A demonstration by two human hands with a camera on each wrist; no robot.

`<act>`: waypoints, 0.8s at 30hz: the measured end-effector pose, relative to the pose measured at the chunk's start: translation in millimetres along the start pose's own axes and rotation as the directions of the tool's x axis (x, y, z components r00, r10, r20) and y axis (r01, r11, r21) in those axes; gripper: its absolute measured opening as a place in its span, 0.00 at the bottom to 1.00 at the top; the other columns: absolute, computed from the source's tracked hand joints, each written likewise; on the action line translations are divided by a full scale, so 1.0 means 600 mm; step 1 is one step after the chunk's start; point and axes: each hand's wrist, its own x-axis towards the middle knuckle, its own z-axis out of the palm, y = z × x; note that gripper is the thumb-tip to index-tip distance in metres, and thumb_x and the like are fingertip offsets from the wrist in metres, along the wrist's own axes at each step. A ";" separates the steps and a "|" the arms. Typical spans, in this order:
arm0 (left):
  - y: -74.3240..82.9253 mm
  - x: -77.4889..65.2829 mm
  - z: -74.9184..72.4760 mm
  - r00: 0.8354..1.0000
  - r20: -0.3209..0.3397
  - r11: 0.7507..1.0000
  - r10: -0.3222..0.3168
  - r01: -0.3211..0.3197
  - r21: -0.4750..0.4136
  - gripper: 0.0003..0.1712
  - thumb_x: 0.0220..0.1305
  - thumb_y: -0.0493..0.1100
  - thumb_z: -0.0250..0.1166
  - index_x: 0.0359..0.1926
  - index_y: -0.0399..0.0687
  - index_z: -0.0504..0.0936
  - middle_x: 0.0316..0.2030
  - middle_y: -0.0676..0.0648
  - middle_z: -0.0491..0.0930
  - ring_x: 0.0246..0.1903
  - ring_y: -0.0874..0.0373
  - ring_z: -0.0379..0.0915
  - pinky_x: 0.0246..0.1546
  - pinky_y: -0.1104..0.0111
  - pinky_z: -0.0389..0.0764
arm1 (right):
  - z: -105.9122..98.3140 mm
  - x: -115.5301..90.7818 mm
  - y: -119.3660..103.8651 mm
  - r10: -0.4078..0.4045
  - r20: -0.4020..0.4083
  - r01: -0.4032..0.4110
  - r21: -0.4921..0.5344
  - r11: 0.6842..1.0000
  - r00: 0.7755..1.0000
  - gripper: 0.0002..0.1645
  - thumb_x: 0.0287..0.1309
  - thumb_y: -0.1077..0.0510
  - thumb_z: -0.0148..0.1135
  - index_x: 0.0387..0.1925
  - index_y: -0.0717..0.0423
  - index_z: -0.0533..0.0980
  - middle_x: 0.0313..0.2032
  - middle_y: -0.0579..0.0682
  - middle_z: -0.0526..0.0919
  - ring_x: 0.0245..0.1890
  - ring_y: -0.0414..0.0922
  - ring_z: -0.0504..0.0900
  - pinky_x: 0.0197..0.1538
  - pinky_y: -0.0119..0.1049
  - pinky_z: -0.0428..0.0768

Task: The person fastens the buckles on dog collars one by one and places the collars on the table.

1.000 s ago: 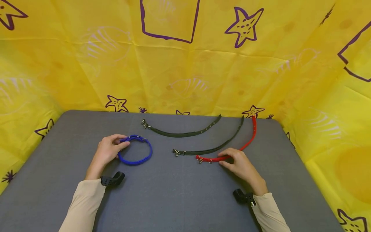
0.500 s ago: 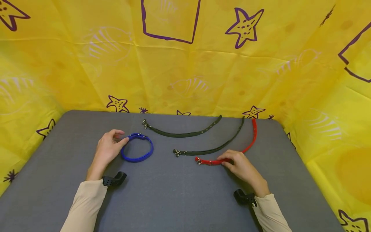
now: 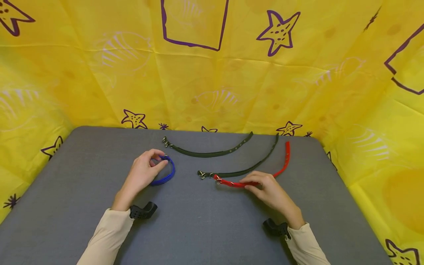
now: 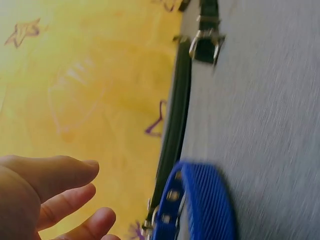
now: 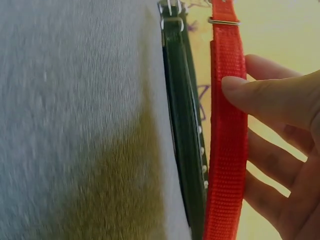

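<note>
1. The red collar (image 5: pixel 227 135) is pinched by the right hand (image 3: pixel 266 187), thumb on one face and forefinger behind; the other fingers are loosely bent.
2. That collar is unfastened, its buckle end pointed left and its tail curved towards the back, just in front of the nearer dark green collar (image 3: pixel 232 174). The farther dark green collar (image 3: pixel 208 154) is laid behind.
3. The left hand (image 3: pixel 144 171) is held half open by the curved blue collar (image 4: pixel 210 200); nothing is seen gripped (part of the band is hidden by the hand).
4. The step in hand is judged to be the positioning of the red collar, while the blue one is reached for.
5. For the next move, the right pinch should be kept firm, and the blue band should be taken between left thumb and fingers.
</note>
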 end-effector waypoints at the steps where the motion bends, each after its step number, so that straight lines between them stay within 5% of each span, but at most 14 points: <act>1: 0.005 -0.001 0.005 1.000 0.013 1.000 0.006 -0.006 -0.004 0.16 0.66 0.44 0.66 0.51 0.42 0.80 0.41 0.41 0.80 0.35 0.52 0.73 0.37 0.65 0.70 | 0.002 0.001 -0.003 -0.007 -0.007 0.007 0.002 1.000 1.000 0.18 0.48 0.71 0.73 0.41 0.51 0.86 0.38 0.42 0.87 0.39 0.38 0.83 0.42 0.29 0.80; 14: 0.059 -0.023 0.074 0.980 0.170 0.992 0.100 -0.085 -0.089 0.15 0.66 0.49 0.67 0.49 0.47 0.82 0.37 0.51 0.82 0.30 0.60 0.71 0.31 0.70 0.71 | 0.022 0.008 -0.027 -0.023 -0.058 0.027 0.062 0.998 0.998 0.19 0.48 0.71 0.73 0.42 0.51 0.86 0.39 0.43 0.87 0.40 0.37 0.84 0.42 0.29 0.82; 24: 0.091 -0.044 0.108 0.894 0.397 0.969 0.209 -0.135 -0.206 0.18 0.69 0.56 0.62 0.49 0.50 0.85 0.34 0.55 0.85 0.27 0.63 0.74 0.27 0.71 0.73 | 0.044 0.012 -0.037 -0.049 -0.112 0.057 0.071 0.996 0.993 0.19 0.48 0.71 0.74 0.43 0.54 0.86 0.39 0.44 0.87 0.40 0.38 0.84 0.42 0.30 0.83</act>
